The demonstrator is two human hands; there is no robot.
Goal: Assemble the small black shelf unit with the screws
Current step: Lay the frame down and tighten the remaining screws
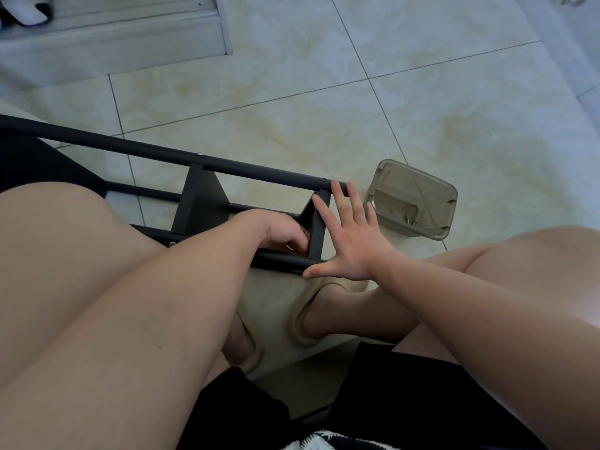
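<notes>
The black shelf unit (201,206) lies on its side across the tiled floor in front of my knees, its long tubes running from upper left to the middle. My right hand (344,235) is spread flat with straight fingers against the unit's end panel and tube ends. My left hand (279,230) reaches inside the frame beside that end panel with fingers curled; what they hold is hidden. A few screws (409,219) lie in a clear plastic container (412,199) just right of the unit.
My bare knees and feet in beige slippers (311,319) sit right below the unit. A grey step or furniture base (113,37) with a black-and-white object on it stands at the upper left. Tiled floor (357,108) stretches beyond.
</notes>
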